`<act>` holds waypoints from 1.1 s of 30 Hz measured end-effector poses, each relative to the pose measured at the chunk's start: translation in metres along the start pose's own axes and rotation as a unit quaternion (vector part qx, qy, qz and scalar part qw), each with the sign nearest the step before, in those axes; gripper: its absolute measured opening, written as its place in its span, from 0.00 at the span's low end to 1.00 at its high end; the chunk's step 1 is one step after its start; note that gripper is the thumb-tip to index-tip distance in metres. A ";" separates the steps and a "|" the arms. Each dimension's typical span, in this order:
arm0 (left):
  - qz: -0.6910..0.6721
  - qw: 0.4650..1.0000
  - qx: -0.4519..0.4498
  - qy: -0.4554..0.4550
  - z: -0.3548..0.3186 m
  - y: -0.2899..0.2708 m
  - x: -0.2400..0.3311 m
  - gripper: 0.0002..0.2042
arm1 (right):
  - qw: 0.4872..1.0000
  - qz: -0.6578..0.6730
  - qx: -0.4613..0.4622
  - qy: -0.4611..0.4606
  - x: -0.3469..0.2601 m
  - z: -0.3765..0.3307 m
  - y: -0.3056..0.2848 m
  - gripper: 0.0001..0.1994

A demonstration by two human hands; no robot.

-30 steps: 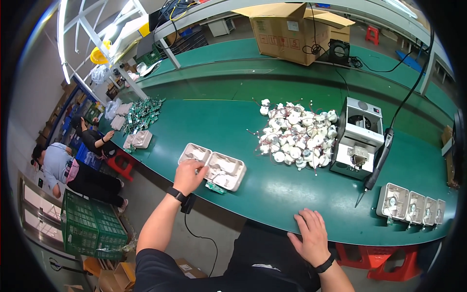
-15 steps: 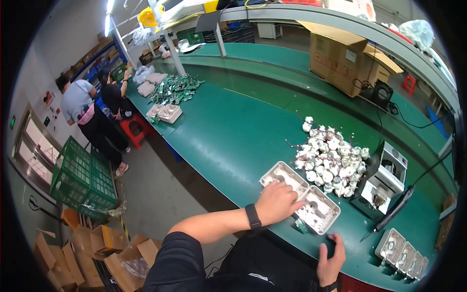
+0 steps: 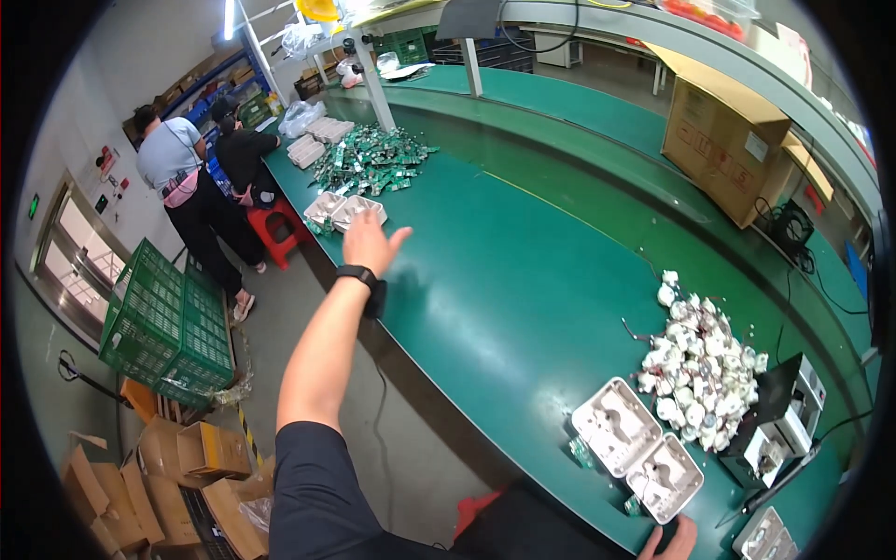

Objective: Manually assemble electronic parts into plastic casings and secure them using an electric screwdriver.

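Note:
My left hand (image 3: pixel 370 246) is stretched far along the bench, its thumb spread and its fingers at the near edge of a pair of pale plastic housings (image 3: pixel 327 207). Whether the fingertips touch them cannot be made out. My right hand (image 3: pixel 684 537), partly cut off by the lower edge, has thumb and finger apart beside another pair of open pale housings (image 3: pixel 618 425). Dark curved parts lie inside these. Small green circuit boards (image 3: pixel 581 452) hang at their near side. Beyond them is a heap of white round parts with thin wires (image 3: pixel 700 373).
A pile of green circuit boards (image 3: pixel 369 159) lies at the bench's far left. A black-and-silver device (image 3: pixel 779 429) and a pen-like tool on a cord (image 3: pixel 782 478) stand right. More housings (image 3: pixel 765 537) are at the lower right. Two people work beyond a green crate (image 3: pixel 168 327).
My left hand has left the near housings and swung far left to the other pair. The view has turned left. My right hand remains beside the near housings.

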State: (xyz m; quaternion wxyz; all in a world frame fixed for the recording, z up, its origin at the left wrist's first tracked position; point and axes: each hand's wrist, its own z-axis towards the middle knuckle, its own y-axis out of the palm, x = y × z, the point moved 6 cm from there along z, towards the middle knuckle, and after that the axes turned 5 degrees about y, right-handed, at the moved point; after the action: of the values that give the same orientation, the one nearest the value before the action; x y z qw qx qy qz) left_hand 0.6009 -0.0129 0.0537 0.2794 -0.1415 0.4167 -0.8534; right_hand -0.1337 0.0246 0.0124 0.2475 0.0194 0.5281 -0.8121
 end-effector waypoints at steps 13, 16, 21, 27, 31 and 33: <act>0.103 0.925 -0.329 -0.160 0.053 0.081 -0.122 0.60 | 0.996 -0.070 -0.053 0.022 0.007 0.010 0.009 0.17; 0.105 0.926 -0.343 -0.119 0.058 0.088 -0.113 0.58 | 0.997 -0.057 -0.057 0.020 0.009 0.010 0.010 0.17; 0.105 0.926 -0.347 -0.103 0.047 0.093 -0.107 0.54 | 0.997 -0.050 -0.051 0.015 0.002 0.007 0.005 0.17; 0.090 0.940 -0.311 -0.110 0.034 0.094 -0.116 0.55 | 0.998 -0.045 -0.039 0.005 -0.005 0.009 0.005 0.15; 0.097 0.944 -0.291 -0.118 0.036 0.084 -0.117 0.58 | 0.997 -0.057 -0.045 0.005 -0.007 0.013 0.004 0.14; 0.085 0.942 -0.292 -0.138 0.036 0.082 -0.122 0.62 | 0.997 -0.056 -0.044 0.003 -0.007 0.014 0.004 0.14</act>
State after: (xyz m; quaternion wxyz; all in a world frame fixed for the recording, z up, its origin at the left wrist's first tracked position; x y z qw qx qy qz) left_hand 0.7460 -0.0038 0.0098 0.3524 -0.2975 0.6156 -0.6391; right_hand -0.1226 0.0137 0.0168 0.2005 -0.0188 0.5647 -0.8004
